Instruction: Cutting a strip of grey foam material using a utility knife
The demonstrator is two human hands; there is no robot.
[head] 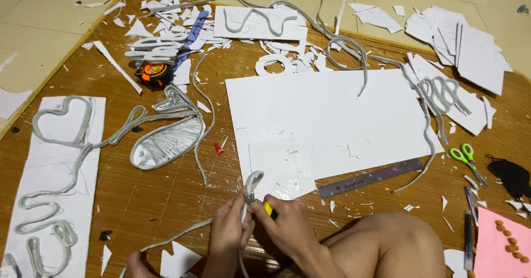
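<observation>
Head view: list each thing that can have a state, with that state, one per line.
Grey strip: held upright, tip bent over.
Left hand: closed around the strip.
Right hand: gripping a yellow-handled cutter at the strip.
Green scissors: lying shut.
Tape measure: retracted.
Ruler: flat, partly under the white board.

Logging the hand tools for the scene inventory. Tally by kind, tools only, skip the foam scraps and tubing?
Tape measure, orange and black: 1
Scissors, green handles: 1
Ruler, dark, translucent: 1
Yellow-handled cutter, in the right hand against the grey tubing held by the left hand: 1
Pens at the right edge: 2
Total: 6
</observation>
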